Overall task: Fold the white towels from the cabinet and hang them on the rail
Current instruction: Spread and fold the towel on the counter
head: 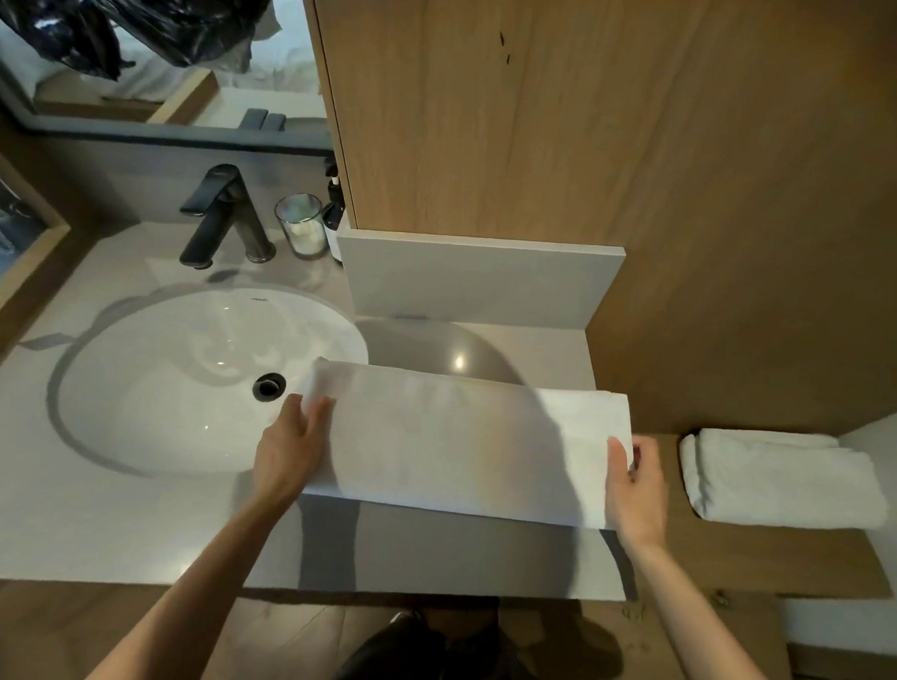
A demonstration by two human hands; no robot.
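Observation:
A white towel (462,443), folded into a long strip, is stretched out flat over the grey counter (120,521), its left end reaching over the sink's rim. My left hand (290,443) grips the strip's left end, fingers curled over the cloth. My right hand (638,487) pinches the right end, thumb on top. A second white towel (779,480) lies folded on a wooden shelf (811,566) to the right, apart from both hands. No rail is in view.
A white oval sink (177,379) with a black drain sits left of the towel. Behind it stand a black faucet (220,216), a glass jar (300,225) and a dark bottle (334,206). A wooden cabinet (549,113) rises at the back, a mirror (156,44) to the left.

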